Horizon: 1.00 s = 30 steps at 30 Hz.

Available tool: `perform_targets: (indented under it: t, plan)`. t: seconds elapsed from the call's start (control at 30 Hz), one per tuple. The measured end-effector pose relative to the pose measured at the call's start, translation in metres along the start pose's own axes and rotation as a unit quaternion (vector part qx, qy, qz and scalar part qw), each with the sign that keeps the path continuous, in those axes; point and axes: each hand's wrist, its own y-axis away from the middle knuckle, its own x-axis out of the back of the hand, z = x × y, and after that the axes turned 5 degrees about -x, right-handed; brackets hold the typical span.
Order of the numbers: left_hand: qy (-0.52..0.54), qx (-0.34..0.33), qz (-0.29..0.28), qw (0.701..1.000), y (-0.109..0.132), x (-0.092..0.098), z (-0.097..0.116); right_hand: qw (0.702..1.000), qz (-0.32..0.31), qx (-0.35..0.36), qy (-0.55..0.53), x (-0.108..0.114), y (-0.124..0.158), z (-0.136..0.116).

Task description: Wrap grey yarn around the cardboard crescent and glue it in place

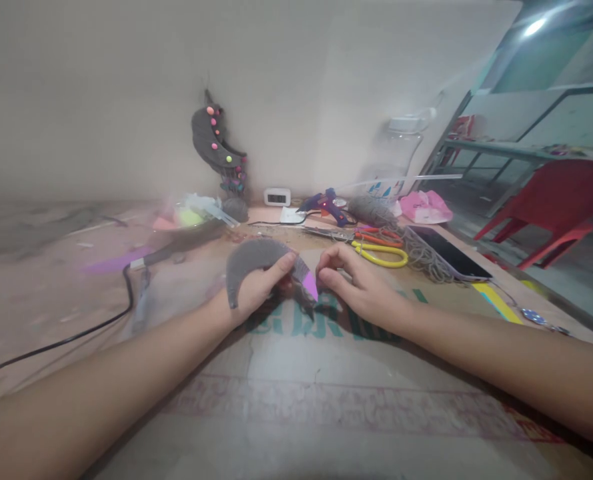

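A crescent (256,253) covered in grey, yarn-like material curves over my left hand (263,283), which grips it between thumb and fingers. Bare purple (310,287) shows at its right tip, with a dark grey end hanging below. Just right of that tip, my right hand (349,280) is closed, thumb against curled fingers. Whatever it may pinch is too small or blurred to see. Behind the right hand lie scissors with yellow handles (383,255) and a tool with orange handles (376,237).
A dark hanging crescent with coloured balls (213,140) is on the wall. Behind the hands are a small white clock (277,197), a blue glue gun (326,205) and grey yarn (426,257). A phone (449,253) lies right; a black cable (96,327) crosses the left.
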Motion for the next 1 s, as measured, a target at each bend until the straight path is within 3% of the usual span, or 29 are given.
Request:
perform_targets:
  t: [0.1,0.3,0.57,0.8,1.0]
  plan:
    - [-0.044,-0.033,-0.003,0.998,0.0,0.0,0.003,0.997,-0.044,-0.065,-0.005,0.001,-0.005,-0.002]
    - [-0.028,-0.018,-0.022,0.999,-0.001,0.001,0.0,0.981,-0.124,-0.132,-0.072,-0.002,-0.008,-0.002]
    - [0.095,0.043,0.0,0.995,0.0,-0.003,-0.007,0.979,-0.1,-0.146,-0.101,0.0,-0.01,0.0]
    - [0.038,0.051,0.016,0.998,0.004,-0.004,0.007,0.98,-0.125,-0.125,-0.087,-0.003,-0.007,0.0]
    - [0.016,0.047,0.012,0.999,0.002,-0.004,0.001,0.985,-0.114,-0.113,-0.066,-0.001,-0.007,-0.005]
